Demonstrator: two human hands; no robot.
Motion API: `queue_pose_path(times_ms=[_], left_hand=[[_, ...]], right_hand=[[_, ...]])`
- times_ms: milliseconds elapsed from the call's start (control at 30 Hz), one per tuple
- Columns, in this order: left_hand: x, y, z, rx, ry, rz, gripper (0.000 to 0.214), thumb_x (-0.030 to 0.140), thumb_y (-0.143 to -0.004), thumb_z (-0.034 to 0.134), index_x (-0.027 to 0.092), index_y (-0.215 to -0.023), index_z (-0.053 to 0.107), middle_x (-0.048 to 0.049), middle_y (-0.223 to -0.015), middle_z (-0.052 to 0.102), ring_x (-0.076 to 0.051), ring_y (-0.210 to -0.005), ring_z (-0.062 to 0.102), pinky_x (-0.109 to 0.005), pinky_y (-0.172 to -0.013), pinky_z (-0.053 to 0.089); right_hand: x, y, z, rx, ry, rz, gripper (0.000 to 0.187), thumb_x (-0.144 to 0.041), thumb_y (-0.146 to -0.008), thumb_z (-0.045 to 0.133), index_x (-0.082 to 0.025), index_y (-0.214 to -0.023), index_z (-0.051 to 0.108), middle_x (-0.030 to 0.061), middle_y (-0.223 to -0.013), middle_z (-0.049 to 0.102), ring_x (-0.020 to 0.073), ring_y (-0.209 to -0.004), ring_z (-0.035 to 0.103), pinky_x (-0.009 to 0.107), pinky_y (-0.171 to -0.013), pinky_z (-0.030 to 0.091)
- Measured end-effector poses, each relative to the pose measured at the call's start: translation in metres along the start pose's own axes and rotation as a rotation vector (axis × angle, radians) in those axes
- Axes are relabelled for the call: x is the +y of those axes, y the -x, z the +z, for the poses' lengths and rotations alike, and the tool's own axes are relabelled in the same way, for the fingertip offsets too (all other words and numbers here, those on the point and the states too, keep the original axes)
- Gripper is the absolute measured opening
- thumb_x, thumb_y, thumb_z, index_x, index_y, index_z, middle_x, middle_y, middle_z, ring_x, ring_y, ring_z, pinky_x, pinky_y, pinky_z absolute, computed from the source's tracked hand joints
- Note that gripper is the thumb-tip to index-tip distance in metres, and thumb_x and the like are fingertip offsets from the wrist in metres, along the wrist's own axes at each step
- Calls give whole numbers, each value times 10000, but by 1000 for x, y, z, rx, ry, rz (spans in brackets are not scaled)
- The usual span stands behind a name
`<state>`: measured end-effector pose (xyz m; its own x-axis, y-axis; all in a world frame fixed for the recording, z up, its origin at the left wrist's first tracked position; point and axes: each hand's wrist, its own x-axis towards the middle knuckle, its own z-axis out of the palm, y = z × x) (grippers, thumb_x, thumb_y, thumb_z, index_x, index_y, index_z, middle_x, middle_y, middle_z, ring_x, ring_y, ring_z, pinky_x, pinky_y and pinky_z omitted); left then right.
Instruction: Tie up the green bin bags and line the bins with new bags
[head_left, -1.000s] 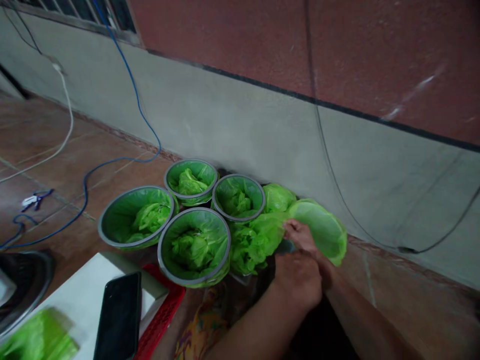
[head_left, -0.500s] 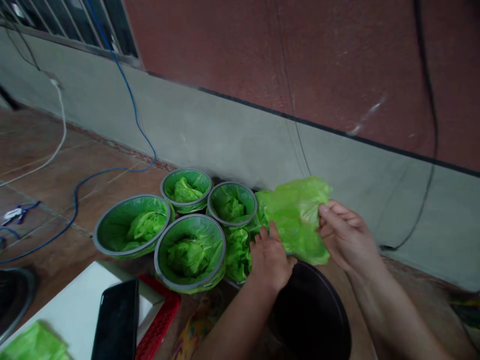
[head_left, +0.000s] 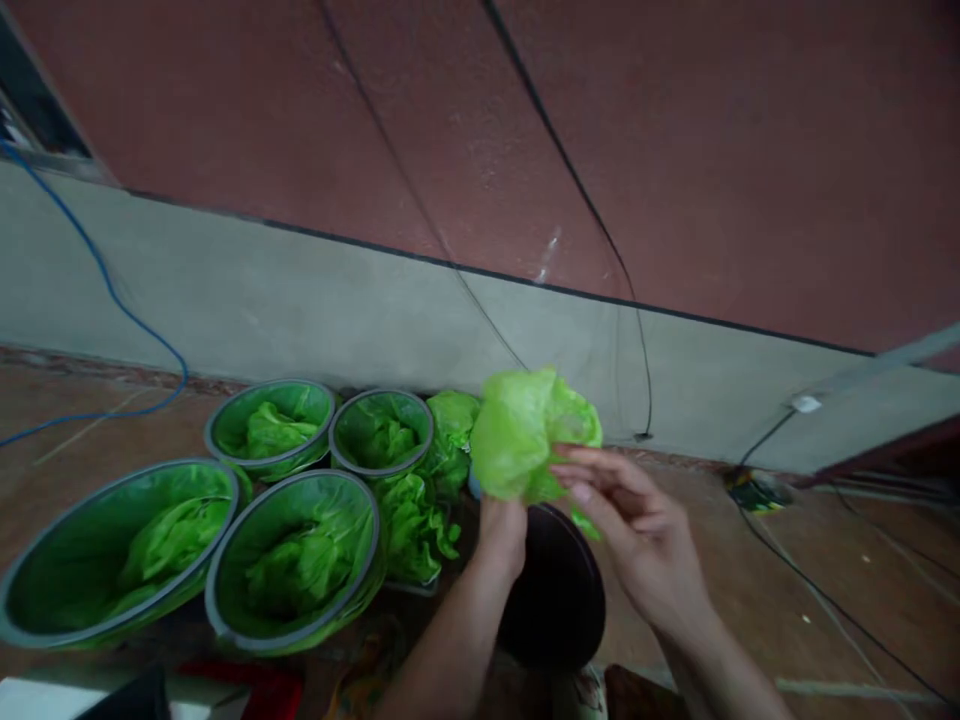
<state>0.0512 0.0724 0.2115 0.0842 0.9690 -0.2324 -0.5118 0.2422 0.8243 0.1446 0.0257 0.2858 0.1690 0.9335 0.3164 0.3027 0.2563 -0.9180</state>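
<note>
A thin, light green plastic bag (head_left: 514, 425) is up in front of me, crumpled and partly puffed out. My left hand (head_left: 501, 535) reaches up into or behind it from below; the bag hides those fingers. At the bag's right edge, my right hand (head_left: 637, 530) has its fingers closed on the film, the thumb lower down. Below both hands stands a dark round bucket (head_left: 551, 610), whose inside looks black. Loose green plastic bags (head_left: 416, 530) lie bunched just left of it.
Several grey-rimmed tubs lined with green bags stand to the left, such as the front one (head_left: 296, 560). A wall (head_left: 360, 320) rises close behind. A blue cable (head_left: 105, 270) hangs at left; a black cable (head_left: 825, 590) crosses the tiled floor at right. A red tray edge (head_left: 274, 690) shows below.
The view has swung right. The bag, spread sideways between my hands before, is now bunched upright over my left hand. My left hand has moved from beside the bag to under it.
</note>
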Motion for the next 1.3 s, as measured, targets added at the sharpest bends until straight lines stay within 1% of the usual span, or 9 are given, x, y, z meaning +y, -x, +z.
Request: queue_pose_path(times_ms=[100,333,533,833,1000,1067,1133,1200,1300], left_hand=[[8,-1,-6,48,248,-169,321,375,-821,591,153,-1049,629,-94,-1043,713,-207,-913,695,-377,-833,559],[13,21,-17,90,161,-304,214,283,-723,698,133,-874,678,-62,-831,737,-195,-785,710,-309,-724,570],[5,36,-18,2,-46,-238,317,361,-549,821,126,-711,682,-41,-651,707,-208,-692,700,-298,-674,544],[19,-22,-76,447,-195,-25,169,181,-554,742,158,-650,605,29,-594,631,-131,-562,590,-289,-630,496],[23,-40,-91,757,-592,272,311,238,-650,722,132,-924,620,-18,-802,629,-175,-749,613,-352,-755,494],[17,-30,-74,650,-797,581,407,287,-689,720,137,-1053,616,-75,-1008,638,-211,-936,611,-375,-872,483],[4,-12,-49,254,-945,765,330,338,-791,641,172,-1075,633,-80,-1083,646,-220,-1023,605,-376,-924,481],[-12,6,-24,-108,-1057,832,309,303,-829,607,195,-1118,631,-77,-1154,650,-221,-1114,584,-380,-1005,447],[-31,20,-1,-335,-1215,806,378,213,-810,626,193,-1188,612,-79,-1171,670,-226,-1106,596,-390,-1005,450]], right_hand=[[39,-2,-38,317,210,-76,254,-365,-845,628,-229,-1057,663,88,-1072,686,232,-994,653,431,-920,520],[93,29,-47,116,563,-52,638,-270,-808,579,-238,-1430,441,105,-1554,291,258,-1424,312,445,-1140,337],[98,56,-53,106,442,46,282,-293,-870,462,-214,-998,701,83,-1063,713,226,-981,662,363,-902,504],[128,57,-141,593,442,211,352,-381,-801,510,-127,-929,717,101,-804,730,217,-691,641,282,-605,472],[130,45,-136,580,283,239,350,-393,-756,562,-119,-906,722,97,-815,728,204,-668,623,281,-595,466],[125,40,-121,545,239,250,347,-392,-751,566,-121,-901,723,93,-805,727,197,-642,613,285,-590,466],[118,38,-105,488,222,229,319,-375,-754,567,-134,-893,724,84,-820,729,195,-662,619,287,-613,474],[111,38,-91,414,200,184,286,-350,-768,563,-151,-896,724,71,-853,732,190,-700,627,278,-634,478],[107,44,-77,313,130,173,272,-341,-789,566,-160,-931,712,50,-829,721,153,-610,589,244,-547,448]])
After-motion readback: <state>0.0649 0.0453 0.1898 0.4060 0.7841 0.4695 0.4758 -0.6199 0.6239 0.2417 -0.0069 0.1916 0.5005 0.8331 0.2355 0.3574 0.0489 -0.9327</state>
